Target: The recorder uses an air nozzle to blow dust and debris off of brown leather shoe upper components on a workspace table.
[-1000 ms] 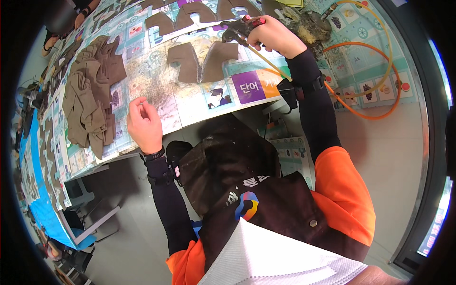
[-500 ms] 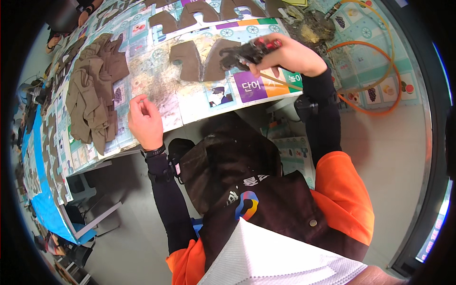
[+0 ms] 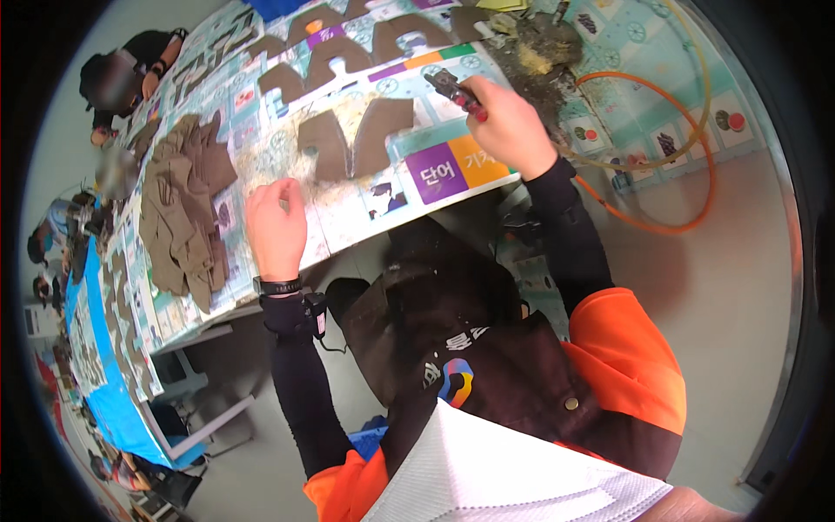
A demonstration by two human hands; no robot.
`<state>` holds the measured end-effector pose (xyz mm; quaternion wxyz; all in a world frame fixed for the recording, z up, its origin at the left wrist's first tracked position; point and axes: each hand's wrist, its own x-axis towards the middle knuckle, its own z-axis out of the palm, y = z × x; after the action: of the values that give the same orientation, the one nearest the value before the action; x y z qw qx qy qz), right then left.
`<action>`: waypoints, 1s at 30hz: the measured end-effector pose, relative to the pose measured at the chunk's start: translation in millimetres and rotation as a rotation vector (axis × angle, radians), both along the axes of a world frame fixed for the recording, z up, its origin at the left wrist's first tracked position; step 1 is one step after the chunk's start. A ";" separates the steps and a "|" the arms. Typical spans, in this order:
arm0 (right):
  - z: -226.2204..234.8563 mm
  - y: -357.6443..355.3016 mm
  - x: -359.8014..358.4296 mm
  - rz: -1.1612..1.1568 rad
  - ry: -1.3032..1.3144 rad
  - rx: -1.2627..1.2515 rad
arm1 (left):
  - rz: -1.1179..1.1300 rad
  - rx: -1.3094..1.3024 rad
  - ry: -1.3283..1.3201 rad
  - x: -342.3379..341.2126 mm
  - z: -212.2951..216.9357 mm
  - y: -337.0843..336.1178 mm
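Poster-covered table (image 3: 348, 226): right hand (image 3: 509, 126) clenched around dark tool (image 3: 452, 87), probably pliers; left hand (image 3: 277, 222) loosely curled, empty; steady brown piece (image 3: 352, 143) first.

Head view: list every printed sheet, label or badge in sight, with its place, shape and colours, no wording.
Purple panel: rectangle with white lettering, table's near edge, below the right hand.
Orange panel: rectangle right beside the purple one.
Picture-card mat: pale sheet of small illustrated squares covering the table, under the left hand.
Floor mat: light teal squares with small pictures, right of the table.
Apron badge: small multicoloured emblem on the dark apron.
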<state>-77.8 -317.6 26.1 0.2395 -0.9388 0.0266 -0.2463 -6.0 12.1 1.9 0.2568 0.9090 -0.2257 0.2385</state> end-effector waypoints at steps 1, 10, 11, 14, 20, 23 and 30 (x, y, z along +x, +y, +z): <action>-5.2 2.2 -0.8 -0.072 0.017 -0.031 | -0.009 0.062 0.134 5.1 4.9 -5.3; -47.9 -14.6 -16.8 -0.290 -0.104 -0.302 | -0.233 -0.117 0.657 54.2 26.2 -43.0; -50.6 -14.4 -18.2 -0.300 -0.112 -0.314 | -0.298 -0.145 0.700 62.4 31.5 -49.2; -50.6 -12.8 -18.8 -0.303 -0.107 -0.298 | -0.357 -0.012 0.670 83.2 89.9 -83.5; -41.0 -14.4 -19.1 -0.270 -0.069 -0.206 | -0.593 -0.310 0.538 167.5 205.0 -191.0; -40.7 -15.0 -16.5 -0.262 -0.076 -0.191 | -0.657 -0.467 0.642 253.3 229.3 -232.7; -50.1 -26.9 -16.0 -0.308 -0.066 -0.276 | -0.621 -0.786 0.944 350.8 84.2 -345.7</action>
<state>-93.8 -344.5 -24.0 0.0688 -0.9389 0.1278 -0.3121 344.8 -333.6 86.1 0.6946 0.6482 -0.2363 -0.2037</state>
